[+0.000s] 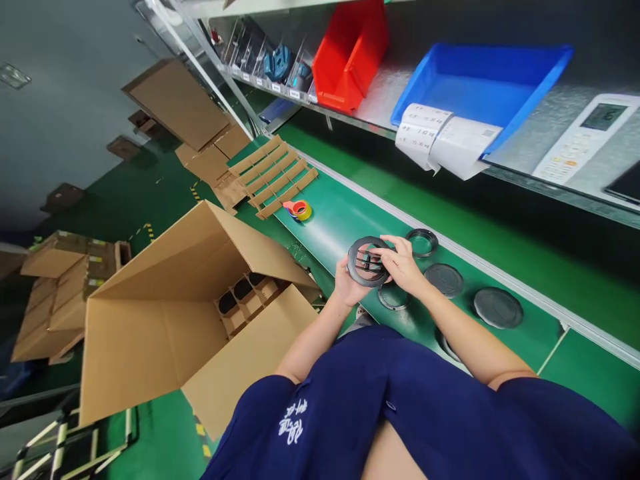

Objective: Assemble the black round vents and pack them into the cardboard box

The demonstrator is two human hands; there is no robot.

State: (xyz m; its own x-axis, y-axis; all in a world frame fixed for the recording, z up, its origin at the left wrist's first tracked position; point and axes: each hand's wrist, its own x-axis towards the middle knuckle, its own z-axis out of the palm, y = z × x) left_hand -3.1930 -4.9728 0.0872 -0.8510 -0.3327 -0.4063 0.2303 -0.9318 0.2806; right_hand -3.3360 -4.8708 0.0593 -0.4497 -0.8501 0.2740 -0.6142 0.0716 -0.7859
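A round black air vent (356, 272) with slats across its opening is held over the green work surface. My left hand (349, 283) is closed around its near left side. On the vent's right rim and slats rest the fingers of my right hand (404, 267), bent and gripping from above. Just beyond that hand lies a black ring (423, 232), and another ring (394, 307) is partly hidden below the hands. Two dark round pieces, one nearer (444, 280) and one farther right (499, 308), lie flat beside my right forearm. That forearm partly covers a further round part.
An open cardboard box (150, 333) with dividers and dark round parts stands at left. Tape rolls (301, 211) and a cardboard divider grid (277, 175) lie up the bench. Above, a shelf edge carries a red bin (350, 60), blue bin (485, 87), label strips and a remote (583, 137).
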